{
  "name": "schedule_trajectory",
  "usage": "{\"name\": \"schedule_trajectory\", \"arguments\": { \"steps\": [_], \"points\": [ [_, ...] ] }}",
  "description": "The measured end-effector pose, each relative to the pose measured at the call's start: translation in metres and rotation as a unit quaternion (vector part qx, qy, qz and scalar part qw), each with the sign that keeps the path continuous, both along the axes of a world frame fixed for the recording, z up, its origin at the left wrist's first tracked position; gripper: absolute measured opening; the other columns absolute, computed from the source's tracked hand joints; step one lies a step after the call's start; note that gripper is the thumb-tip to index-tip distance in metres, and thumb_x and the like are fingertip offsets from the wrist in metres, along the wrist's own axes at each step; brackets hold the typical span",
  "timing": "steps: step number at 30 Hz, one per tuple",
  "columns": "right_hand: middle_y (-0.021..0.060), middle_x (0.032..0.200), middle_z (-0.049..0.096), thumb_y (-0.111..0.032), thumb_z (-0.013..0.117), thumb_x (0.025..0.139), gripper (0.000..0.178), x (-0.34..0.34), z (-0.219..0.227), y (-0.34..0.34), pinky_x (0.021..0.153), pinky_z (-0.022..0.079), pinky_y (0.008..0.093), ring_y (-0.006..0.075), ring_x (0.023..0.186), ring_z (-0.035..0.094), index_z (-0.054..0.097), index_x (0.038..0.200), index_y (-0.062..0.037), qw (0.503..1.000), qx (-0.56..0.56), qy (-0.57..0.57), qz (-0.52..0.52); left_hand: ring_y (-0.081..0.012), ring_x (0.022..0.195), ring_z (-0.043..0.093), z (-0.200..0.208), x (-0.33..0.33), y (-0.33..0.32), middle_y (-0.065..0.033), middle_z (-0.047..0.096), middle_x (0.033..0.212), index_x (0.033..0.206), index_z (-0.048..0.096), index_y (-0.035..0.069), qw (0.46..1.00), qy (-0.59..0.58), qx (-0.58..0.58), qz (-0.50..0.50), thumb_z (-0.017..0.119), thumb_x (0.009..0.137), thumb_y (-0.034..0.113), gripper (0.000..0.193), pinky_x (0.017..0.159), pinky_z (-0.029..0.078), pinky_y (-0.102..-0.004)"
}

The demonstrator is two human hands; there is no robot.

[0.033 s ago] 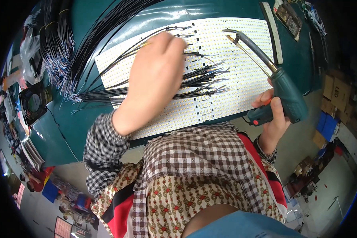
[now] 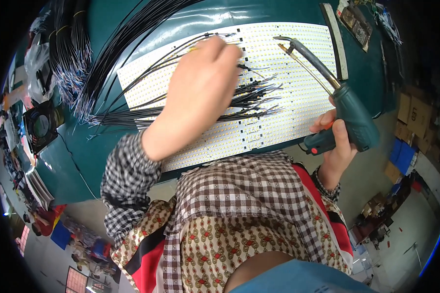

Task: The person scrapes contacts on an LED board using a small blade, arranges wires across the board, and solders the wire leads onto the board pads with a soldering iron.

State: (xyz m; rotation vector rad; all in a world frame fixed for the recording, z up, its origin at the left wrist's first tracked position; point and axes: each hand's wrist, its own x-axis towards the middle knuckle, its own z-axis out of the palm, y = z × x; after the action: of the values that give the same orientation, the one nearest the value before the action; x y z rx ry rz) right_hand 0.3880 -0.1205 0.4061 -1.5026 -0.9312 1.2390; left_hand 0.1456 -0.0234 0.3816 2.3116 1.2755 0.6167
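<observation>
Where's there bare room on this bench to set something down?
Two patches of green tabletop: left, between the fan and the LED panel, though a thin cable crosses it; right, beyond the pale strip.
Crowded: upper left, with black wire bundles; over the panel, with wires, the left hand and the soldering gun.

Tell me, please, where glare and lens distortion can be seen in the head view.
Head view: pale glare streaks the glossy green table beyond the white board; head view: the board's far edge bows, and black closes in at the corners; head view: the gun-shaped tool in the right hand shows fairly crisp outlines.
</observation>
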Motion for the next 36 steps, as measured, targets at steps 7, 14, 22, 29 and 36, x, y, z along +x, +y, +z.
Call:
{"name": "schedule_trajectory", "arguments": {
  "steps": [7,14,22,29,36],
  "points": [
    [0.0089,0.08,0.056,-0.021,0.056,0.088,0.044,-0.001,-0.001,-0.006,0.059,0.054,0.0285,0.0173,0.071,0.059,0.048,0.118,0.0103,1.0,0.027,-0.001,-0.01,-0.0292,0.075,0.056,-0.011,0.004,0.007,-0.0108,0.056,0.082,0.082,0.053,0.002,0.997,0.001,-0.062,-0.045,0.063,0.076,0.006,0.012,0.064,0.045,-0.0365],
    [0.0097,0.081,0.057,-0.02,0.056,0.088,0.044,0.004,-0.001,-0.005,0.058,0.055,0.0285,0.0178,0.072,0.06,0.047,0.119,0.0102,1.0,0.019,0.008,-0.01,-0.0323,0.072,0.057,-0.002,0.002,0.0,-0.0139,0.056,0.078,0.083,0.055,0.002,0.993,-0.034,-0.109,0.01,0.059,0.077,0.006,0.009,0.061,0.047,-0.0405],
    [0.0114,0.084,0.058,-0.02,0.056,0.088,0.045,0.002,-0.001,-0.009,0.059,0.056,0.0292,0.0199,0.076,0.061,0.046,0.12,0.0101,1.0,0.01,0.007,-0.002,-0.0345,0.066,0.058,-0.002,0.002,0.007,-0.0158,0.058,0.077,0.075,0.057,0.001,0.991,0.007,-0.121,0.056,0.056,0.076,0.008,0.007,0.059,0.047,-0.0422],
    [0.0141,0.089,0.06,-0.02,0.055,0.088,0.045,-0.003,0.003,-0.01,0.059,0.056,0.0288,0.0236,0.08,0.062,0.047,0.119,0.0101,1.0,0.006,-0.012,-0.008,-0.0352,0.066,0.058,0.021,0.0,0.003,-0.0166,0.058,0.075,0.074,0.056,0.0,0.989,0.009,-0.137,0.05,0.056,0.076,0.008,0.008,0.06,0.047,-0.0427],
    [0.015,0.092,0.06,-0.023,0.057,0.087,0.046,-0.007,0.006,-0.01,0.059,0.056,0.0297,0.0282,0.082,0.064,0.048,0.117,0.0097,1.0,-0.003,-0.02,-0.009,-0.0358,0.067,0.058,0.005,0.003,0.01,-0.0174,0.059,0.075,0.073,0.056,-0.001,0.991,0.033,-0.12,0.046,0.057,0.074,0.008,0.009,0.06,0.047,-0.0427]
  ]
}}
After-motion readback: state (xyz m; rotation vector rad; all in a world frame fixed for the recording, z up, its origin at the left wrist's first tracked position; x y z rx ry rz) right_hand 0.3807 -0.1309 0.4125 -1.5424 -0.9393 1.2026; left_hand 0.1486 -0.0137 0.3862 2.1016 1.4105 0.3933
